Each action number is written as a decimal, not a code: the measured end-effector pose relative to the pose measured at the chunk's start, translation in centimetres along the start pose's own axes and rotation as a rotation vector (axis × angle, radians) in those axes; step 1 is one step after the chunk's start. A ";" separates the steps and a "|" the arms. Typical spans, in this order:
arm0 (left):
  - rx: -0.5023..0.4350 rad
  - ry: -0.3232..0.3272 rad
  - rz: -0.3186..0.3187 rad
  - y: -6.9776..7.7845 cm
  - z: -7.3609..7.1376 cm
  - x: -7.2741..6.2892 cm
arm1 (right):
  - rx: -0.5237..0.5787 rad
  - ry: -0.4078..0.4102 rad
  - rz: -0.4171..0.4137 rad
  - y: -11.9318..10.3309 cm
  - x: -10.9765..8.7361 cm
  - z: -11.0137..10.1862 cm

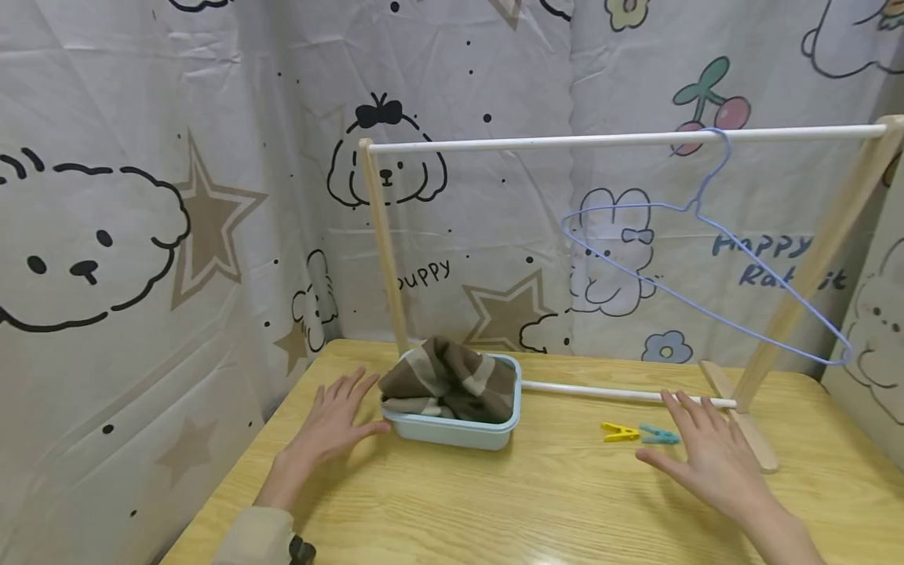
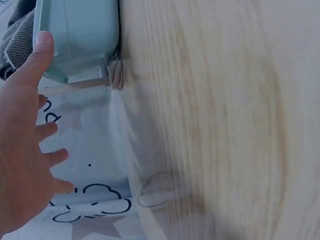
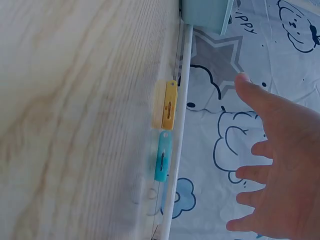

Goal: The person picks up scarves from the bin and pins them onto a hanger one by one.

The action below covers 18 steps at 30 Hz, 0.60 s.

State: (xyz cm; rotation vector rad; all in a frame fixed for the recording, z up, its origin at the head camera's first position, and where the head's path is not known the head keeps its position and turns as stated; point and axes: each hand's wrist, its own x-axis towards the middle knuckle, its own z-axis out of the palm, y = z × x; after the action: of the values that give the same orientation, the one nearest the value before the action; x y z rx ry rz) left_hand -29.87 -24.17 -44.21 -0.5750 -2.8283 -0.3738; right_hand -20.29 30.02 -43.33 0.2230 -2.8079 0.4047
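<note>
My left hand (image 1: 333, 422) is spread beside the left end of a light blue plastic bin (image 1: 452, 433), its thumb right at the bin's wall. In the bin lies a bunched brown and beige cloth (image 1: 452, 380), rising above the rim. On the right, my right hand (image 1: 713, 455) hovers with fingers spread and nothing held. Close to its fingertips lie a yellow clothespin (image 1: 620, 431) and a teal clothespin (image 1: 660, 434), end to end on the table. A blue-purple hanger (image 1: 759, 263) hangs tilted from the rack's top rail (image 1: 523, 144).
The rack has wooden posts (image 1: 812, 275) and a white lower bar (image 1: 593, 390) running behind the clothespins. Its right foot (image 1: 752, 439) lies near my right hand. A printed curtain (image 1: 452, 63) encloses the wooden table (image 1: 537, 502) at the back and left.
</note>
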 end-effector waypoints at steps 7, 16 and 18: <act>-0.002 0.038 0.017 -0.2 -0.4 0.2 | -0.001 0.042 -0.055 -1.4 0.7 0.2; -0.112 0.097 0.024 -0.2 -0.7 0.2 | 0.145 0.111 -0.099 -3.7 1.6 0.6; -0.146 0.114 0.026 -0.1 -0.7 0.1 | 0.170 0.118 -0.104 -4.3 1.8 0.8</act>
State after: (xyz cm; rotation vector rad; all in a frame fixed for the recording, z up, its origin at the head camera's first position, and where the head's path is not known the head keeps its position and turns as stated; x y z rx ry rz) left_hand -29.92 -24.45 -43.53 -0.5981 -2.6980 -0.5919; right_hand -21.40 25.45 -42.43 0.3677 -2.6342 0.6121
